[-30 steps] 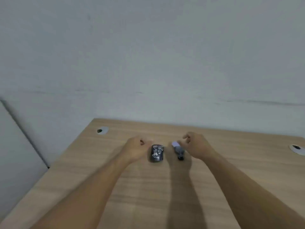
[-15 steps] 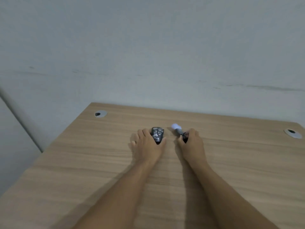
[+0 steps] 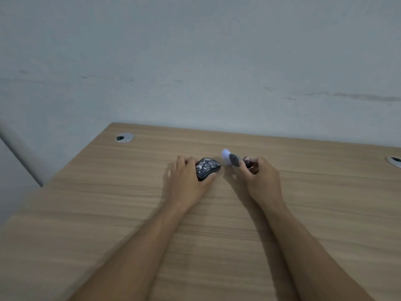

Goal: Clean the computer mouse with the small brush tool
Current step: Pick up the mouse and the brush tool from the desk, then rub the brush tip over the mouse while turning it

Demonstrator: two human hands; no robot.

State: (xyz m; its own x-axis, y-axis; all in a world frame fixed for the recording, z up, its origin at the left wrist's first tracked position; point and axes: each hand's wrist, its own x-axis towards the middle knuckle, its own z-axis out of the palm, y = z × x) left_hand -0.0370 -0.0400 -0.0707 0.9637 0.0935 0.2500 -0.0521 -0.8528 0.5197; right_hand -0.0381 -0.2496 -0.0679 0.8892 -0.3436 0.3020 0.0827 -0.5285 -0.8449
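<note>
A dark computer mouse with a grey camouflage pattern lies on the wooden desk. My left hand wraps around it from the left, fingers over its top and thumb on its near side. The small brush tool has a dark handle and a pale whitish tip that points left toward the mouse. My right hand pinches the handle and holds the brush just above the desk, a short gap to the right of the mouse. Part of the handle is hidden by my fingers.
Two round metal cable grommets sit in the desk: a left grommet at the far left corner and a right grommet at the right edge. A grey wall stands right behind the desk. The desk's left edge drops off beside the wall.
Both hands went from hovering to gripping: the left closed around the mouse and turned it slightly, the right picked the brush up off the desk. The camera tilted down.
</note>
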